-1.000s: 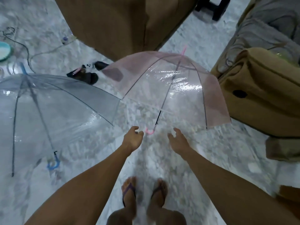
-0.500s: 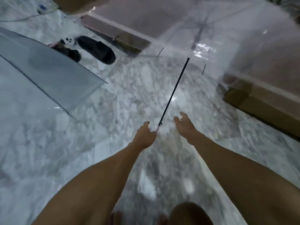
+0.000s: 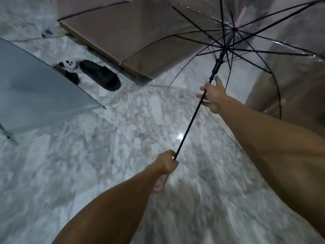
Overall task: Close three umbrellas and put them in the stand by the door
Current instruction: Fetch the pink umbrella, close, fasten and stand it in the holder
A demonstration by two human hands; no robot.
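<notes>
Pink-handled umbrella [image 3: 202, 37], open and lifted off the floor: left hand [image 3: 167, 162] grips its handle, right hand [image 3: 212, 95] loosely spread around the shaft [image 3: 190, 123] below the runner [image 3: 216, 66], where collapsing ribs could pinch fingers.

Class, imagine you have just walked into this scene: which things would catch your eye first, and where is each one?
First, the open pink-tinted clear umbrella filling the upper right, its black ribs fanned out. The left hand grips the bottom of its thin black shaft by the pink hooked handle, while the right hand reaches along the shaft near the runner. At the left edge, a second, blue-grey clear umbrella lies open on the marble floor, beside a black slipper.
</notes>
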